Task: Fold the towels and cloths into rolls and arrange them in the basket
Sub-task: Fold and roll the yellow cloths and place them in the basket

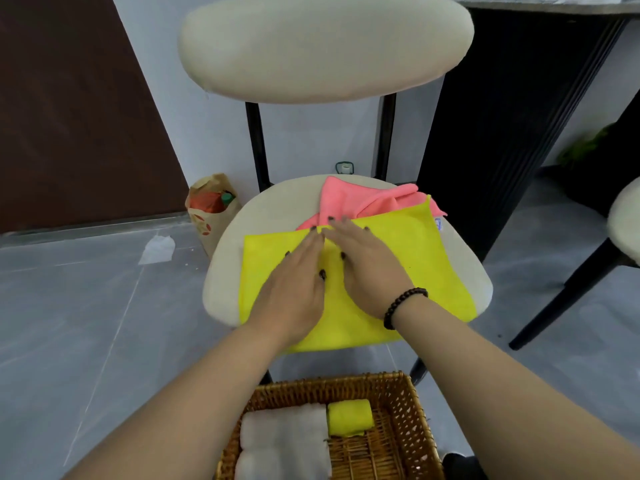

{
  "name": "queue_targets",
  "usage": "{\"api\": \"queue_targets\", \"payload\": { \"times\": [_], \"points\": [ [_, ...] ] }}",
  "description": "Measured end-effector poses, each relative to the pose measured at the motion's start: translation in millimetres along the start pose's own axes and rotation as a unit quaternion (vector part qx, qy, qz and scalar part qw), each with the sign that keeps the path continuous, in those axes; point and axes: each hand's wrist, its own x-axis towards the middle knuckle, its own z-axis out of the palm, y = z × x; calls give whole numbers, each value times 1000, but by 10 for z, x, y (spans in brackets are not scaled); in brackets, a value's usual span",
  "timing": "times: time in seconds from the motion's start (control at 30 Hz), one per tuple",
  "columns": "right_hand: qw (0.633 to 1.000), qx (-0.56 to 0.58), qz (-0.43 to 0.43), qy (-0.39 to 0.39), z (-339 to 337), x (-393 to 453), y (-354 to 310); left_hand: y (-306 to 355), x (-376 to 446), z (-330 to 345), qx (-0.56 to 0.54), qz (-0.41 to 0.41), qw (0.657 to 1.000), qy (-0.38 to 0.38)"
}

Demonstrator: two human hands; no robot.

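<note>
My left hand (294, 282) and right hand (370, 268) lie flat, fingers open, side by side mid yellow cloth (415, 258), whose long axis runs left-right across the chair seat (225, 271), so I'd guess either hand can start the roll.

A cream chair seat (221, 289) carries a yellow cloth (415, 258) spread flat over most of it. Behind the yellow cloth, at the back of the seat, a pink cloth (349, 199) lies crumpled, its near edge tucked under the yellow one.
</note>
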Motion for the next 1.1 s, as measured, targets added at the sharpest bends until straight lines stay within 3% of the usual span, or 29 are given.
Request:
{"api": "queue_targets", "payload": {
  "times": [0.1, 0.3, 0.57, 0.67, 0.73, 0.8, 0.93, 1.1],
  "points": [
    [983, -101, 16, -154, 106, -68, 86, -61, -54, 119, 169, -19, 984, -52],
    [957, -195, 93, -196, -47, -165, 359, -229, -102, 38, 196, -65, 975, -81],
    [949, -186, 198, -162, -333, -356, 782, -439, -173, -179, 182, -110, 973, -88],
    [954, -178, 236, -55, -435, -403, 841, -357, -183, -175, 210, -91, 972, -54],
    [960, -204, 187, 41, -449, -408, 723, -228, -236, -134, 211, -24, 977, 5],
    [970, -202, 109, 82, -313, -422, 463, -77, -318, -15, 187, 48, 981, 34],
    [979, -201, -17, -16, 230, -657, 82, -14, -452, 211, 217, 90, 972, -3],
    [965, -259, -11, -48, 150, -695, 317, -371, -462, 68, 252, 122, 960, -11]
  ]
}}
